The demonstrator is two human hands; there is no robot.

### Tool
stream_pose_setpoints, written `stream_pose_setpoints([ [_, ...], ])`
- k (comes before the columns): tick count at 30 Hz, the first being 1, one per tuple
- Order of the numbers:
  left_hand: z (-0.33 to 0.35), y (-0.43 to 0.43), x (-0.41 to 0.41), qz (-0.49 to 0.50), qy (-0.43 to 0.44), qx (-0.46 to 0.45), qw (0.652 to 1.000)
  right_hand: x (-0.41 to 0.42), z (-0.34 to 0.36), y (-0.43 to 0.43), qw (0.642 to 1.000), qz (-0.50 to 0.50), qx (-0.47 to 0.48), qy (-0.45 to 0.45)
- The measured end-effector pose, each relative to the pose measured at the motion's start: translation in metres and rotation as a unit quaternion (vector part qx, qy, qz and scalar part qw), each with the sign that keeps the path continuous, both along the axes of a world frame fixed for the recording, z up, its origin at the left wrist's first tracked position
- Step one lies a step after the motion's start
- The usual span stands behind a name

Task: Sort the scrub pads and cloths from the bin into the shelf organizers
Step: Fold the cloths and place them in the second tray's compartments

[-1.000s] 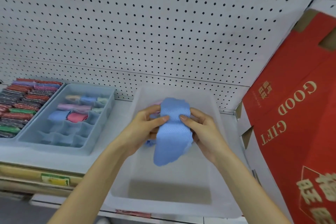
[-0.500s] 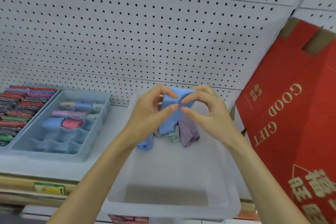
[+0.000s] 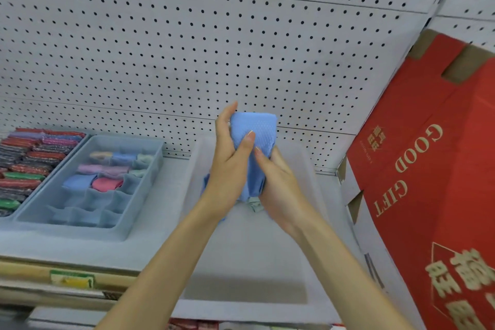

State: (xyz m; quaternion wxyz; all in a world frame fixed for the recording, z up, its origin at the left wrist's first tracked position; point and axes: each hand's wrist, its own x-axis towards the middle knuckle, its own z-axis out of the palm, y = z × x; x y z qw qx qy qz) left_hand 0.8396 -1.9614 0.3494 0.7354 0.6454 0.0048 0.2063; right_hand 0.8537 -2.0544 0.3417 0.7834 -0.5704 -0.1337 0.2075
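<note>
The left hand (image 3: 230, 171) and right hand (image 3: 280, 190) both grip the folded blue cloth (image 3: 254, 128) at frame centre (left thumb pressed on its front), over the translucent bin (image 3: 318, 195). The divided organizer (image 3: 139, 225), lower left, holds rolled cloths (image 3: 107, 184).

A red carton (image 3: 428, 169) printed GOOD GIFT stands just right of the right hand (image 3: 278, 190). A white pegboard (image 3: 187, 48) rises behind both hands. Below-left of the left hand (image 3: 230, 169), a green-yellow label (image 3: 72, 278) sits on the shelf rail (image 3: 24, 269).
</note>
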Motion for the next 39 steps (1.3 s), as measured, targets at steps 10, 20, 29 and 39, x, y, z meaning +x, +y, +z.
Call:
stream_pose_setpoints([
  [10,-0.022,0.038,-0.004,-0.119,0.231,0.057,0.964,0.007,-0.004,-0.025,0.995,-0.013,-0.102,0.001],
  [20,-0.037,0.059,-0.02,-0.141,0.199,-0.102,0.964,0.019,-0.025,-0.021,0.997,0.054,-0.048,0.039],
  [29,-0.041,0.084,-0.023,-0.082,0.178,0.041,0.98,0.023,-0.032,0.013,0.975,0.039,-0.196,-0.094],
  [39,-0.045,0.171,-0.038,-0.013,0.163,0.225,0.961,0.02,-0.036,0.1,0.954,0.04,-0.231,-0.185],
])
